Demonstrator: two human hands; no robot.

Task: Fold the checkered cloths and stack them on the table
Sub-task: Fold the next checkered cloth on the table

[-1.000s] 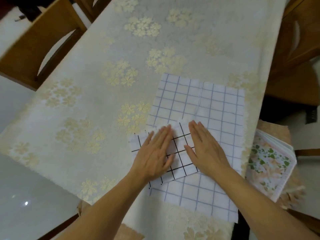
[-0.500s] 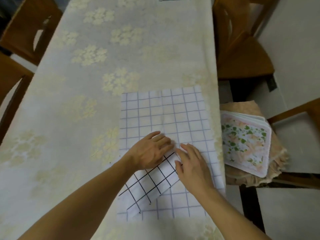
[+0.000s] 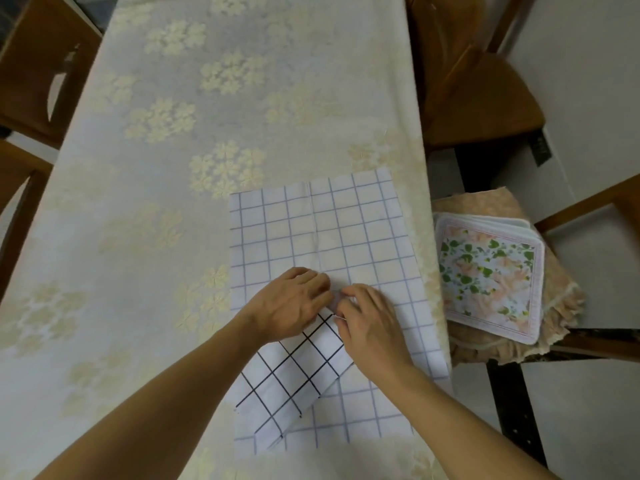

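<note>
A long table (image 3: 242, 98) under a pale tablecloth (image 3: 145, 220) with cream flower bunches, running away up the middle. Brown wooden chairs (image 3: 485, 109) on both sides, over a light floor. On a seat at the right, a frilly peach cushion (image 3: 561, 296) with a stack of flowery cloths (image 3: 488, 275) on top, just beside the table edge.

Near the right edge of the table, flat: a big white cloth with thin blue lines (image 3: 325, 223). Square-looking, sides lined up with the table, a soft crease down its middle. On top of it, a smaller folded cloth with black lines (image 3: 294, 379). Long and narrow, lying slanted, its long way going from low left up to the right, toward the fingers. Its lower end close to the near edge of the blue one.

Both bare arms reaching in from the bottom, meeting in the middle of the blue cloth. Left hand (image 3: 291, 306) palm down, fingers curled, resting on the top end of the black-lined cloth. Right hand (image 3: 370, 323) palm down too, fingertips bent in and touching the left ones. A tiny bit of cloth pinched up between the two hands, right at the top corner of the black-lined cloth. Fingers close together, not spread wide.
</note>
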